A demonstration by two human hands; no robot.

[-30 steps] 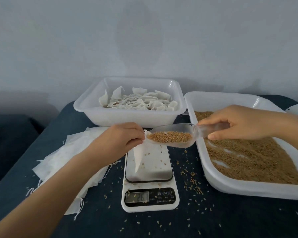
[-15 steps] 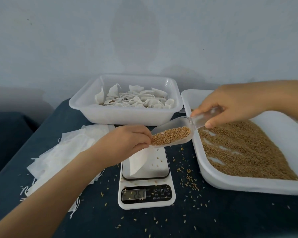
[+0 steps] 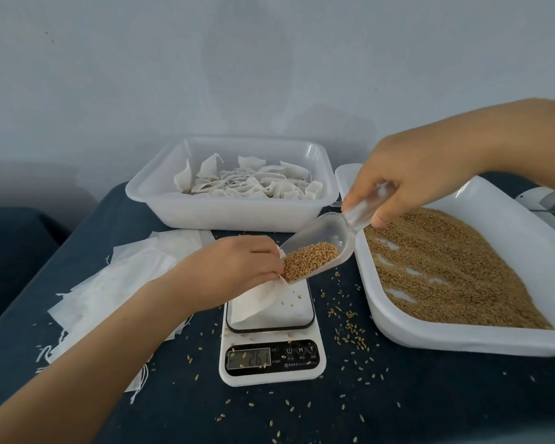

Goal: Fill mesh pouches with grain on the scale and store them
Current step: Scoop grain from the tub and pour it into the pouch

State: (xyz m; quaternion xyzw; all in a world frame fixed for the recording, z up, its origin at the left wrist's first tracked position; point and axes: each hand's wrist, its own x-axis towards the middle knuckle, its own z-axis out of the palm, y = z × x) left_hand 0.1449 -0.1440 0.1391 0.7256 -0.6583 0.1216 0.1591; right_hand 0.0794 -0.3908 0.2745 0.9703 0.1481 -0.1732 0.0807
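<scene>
1. The mesh pouch (image 3: 263, 299) is held over the scale (image 3: 271, 334), its mouth pinched wide by the left hand (image 3: 234, 270).
2. The clear scoop (image 3: 321, 248) of grain (image 3: 308, 259) is gripped by its handle in the right hand (image 3: 410, 184) and tilted into the mouth.
3. The pouch is judged limp and light; it is best held at the mouth's rim.

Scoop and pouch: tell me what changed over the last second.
The right hand raised the scoop handle, tipping it from level to steeply down, so the grain slid to its mouth at the pouch opening. Unchanged: the left hand pinches the pouch open over the scale; both trays and the spare pouches stay put.
</scene>
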